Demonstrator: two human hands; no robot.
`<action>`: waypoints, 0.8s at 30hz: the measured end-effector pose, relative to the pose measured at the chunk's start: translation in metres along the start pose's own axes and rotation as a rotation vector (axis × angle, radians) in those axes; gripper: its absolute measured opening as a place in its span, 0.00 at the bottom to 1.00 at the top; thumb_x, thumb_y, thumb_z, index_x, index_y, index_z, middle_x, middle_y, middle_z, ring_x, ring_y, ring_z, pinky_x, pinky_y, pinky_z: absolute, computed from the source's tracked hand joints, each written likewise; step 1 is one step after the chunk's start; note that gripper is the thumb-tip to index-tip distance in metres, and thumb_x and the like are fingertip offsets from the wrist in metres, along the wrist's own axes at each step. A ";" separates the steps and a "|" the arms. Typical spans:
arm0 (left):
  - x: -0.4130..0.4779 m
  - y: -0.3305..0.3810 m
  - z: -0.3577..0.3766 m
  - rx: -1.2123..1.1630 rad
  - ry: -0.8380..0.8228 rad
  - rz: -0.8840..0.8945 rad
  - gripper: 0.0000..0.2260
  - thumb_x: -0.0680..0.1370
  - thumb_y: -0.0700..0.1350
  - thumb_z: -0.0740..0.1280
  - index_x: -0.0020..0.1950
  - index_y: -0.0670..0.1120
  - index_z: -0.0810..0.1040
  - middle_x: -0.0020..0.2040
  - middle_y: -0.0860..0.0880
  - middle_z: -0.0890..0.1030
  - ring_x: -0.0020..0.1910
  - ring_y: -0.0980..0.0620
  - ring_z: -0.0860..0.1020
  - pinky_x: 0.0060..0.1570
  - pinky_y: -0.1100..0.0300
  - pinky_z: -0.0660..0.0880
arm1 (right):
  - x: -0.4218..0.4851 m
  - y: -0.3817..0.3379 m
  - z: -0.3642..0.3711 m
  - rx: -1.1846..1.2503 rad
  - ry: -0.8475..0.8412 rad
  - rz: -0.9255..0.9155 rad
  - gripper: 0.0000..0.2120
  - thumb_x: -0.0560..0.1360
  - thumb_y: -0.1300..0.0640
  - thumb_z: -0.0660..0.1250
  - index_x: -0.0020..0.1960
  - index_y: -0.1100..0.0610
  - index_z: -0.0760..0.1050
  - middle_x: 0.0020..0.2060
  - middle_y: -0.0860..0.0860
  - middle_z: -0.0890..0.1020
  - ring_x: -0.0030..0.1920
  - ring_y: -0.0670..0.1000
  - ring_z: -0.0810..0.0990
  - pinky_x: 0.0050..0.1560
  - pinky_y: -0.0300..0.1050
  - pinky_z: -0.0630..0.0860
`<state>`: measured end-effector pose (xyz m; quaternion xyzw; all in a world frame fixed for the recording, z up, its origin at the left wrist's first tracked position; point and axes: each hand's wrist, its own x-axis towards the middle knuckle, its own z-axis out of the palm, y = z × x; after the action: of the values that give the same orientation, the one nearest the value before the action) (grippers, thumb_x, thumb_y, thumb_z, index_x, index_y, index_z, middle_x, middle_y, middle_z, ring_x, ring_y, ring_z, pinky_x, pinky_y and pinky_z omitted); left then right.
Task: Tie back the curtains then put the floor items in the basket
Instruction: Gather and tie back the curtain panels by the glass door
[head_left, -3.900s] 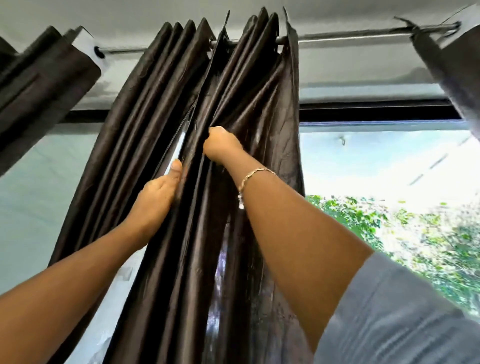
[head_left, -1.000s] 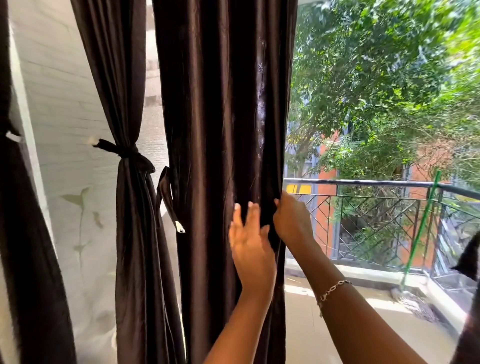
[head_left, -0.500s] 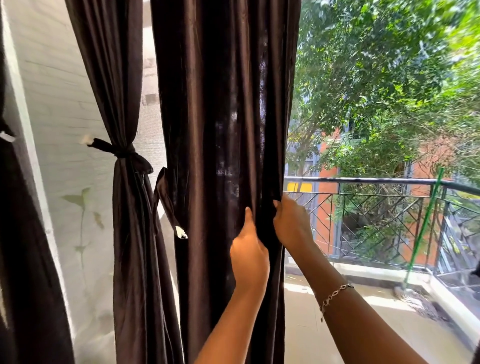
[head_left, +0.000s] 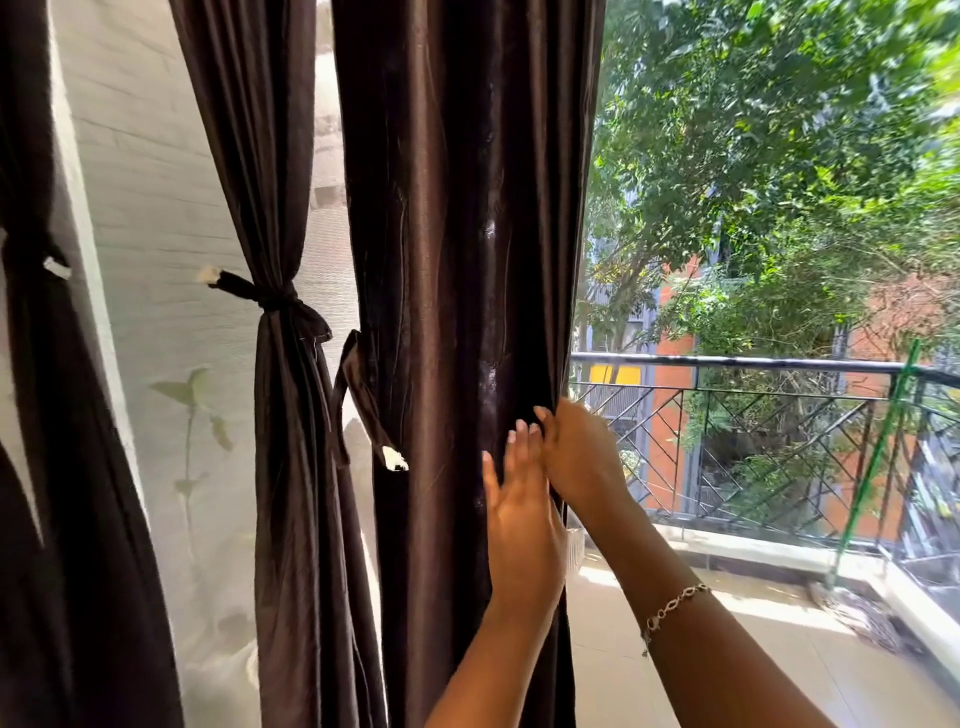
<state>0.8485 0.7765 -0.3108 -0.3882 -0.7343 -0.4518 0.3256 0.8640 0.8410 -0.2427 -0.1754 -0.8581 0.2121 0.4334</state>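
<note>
**The left hand (head_left: 524, 525) went flat on the curtain (head_left: 457, 260)**

Half a second earlier I saw it pinching folds; its fingers then lay straight against the centre cloth. The right hand (head_left: 582, 452) curled its fingers round the curtain's right edge.

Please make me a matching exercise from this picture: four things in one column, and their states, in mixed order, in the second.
1. left hand
2. right hand
3. narrow curtain
4. tieback strap

A. grips the right edge of the wide curtain
B. tied at its middle with a knot
C. hangs loose, a white tag at its end
D. fingers straight, against the wide curtain

Pairs: 1-D, 2-A, 3-B, 4-C.
</note>
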 end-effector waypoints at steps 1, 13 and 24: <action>-0.004 -0.004 -0.005 0.058 0.120 0.082 0.22 0.76 0.36 0.62 0.70 0.37 0.65 0.71 0.41 0.67 0.72 0.41 0.64 0.74 0.47 0.50 | 0.000 0.000 0.001 -0.021 0.005 -0.010 0.12 0.80 0.57 0.56 0.46 0.62 0.73 0.42 0.60 0.81 0.43 0.59 0.79 0.38 0.43 0.66; 0.009 -0.021 -0.046 -0.156 0.415 -0.173 0.22 0.76 0.30 0.61 0.71 0.38 0.64 0.62 0.39 0.77 0.59 0.43 0.78 0.60 0.59 0.73 | -0.008 0.000 0.001 -0.053 0.053 -0.017 0.10 0.80 0.57 0.55 0.44 0.60 0.70 0.36 0.58 0.79 0.40 0.60 0.80 0.35 0.43 0.65; -0.001 0.000 -0.007 -0.112 0.030 -0.165 0.26 0.76 0.34 0.61 0.73 0.45 0.61 0.57 0.44 0.81 0.47 0.45 0.82 0.49 0.61 0.75 | -0.007 -0.014 -0.001 0.189 -0.100 0.047 0.33 0.71 0.32 0.47 0.38 0.60 0.74 0.32 0.54 0.78 0.36 0.53 0.78 0.33 0.42 0.67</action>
<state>0.8501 0.7701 -0.3092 -0.3374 -0.7323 -0.5232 0.2761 0.8672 0.8260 -0.2400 -0.1431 -0.8504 0.3110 0.3995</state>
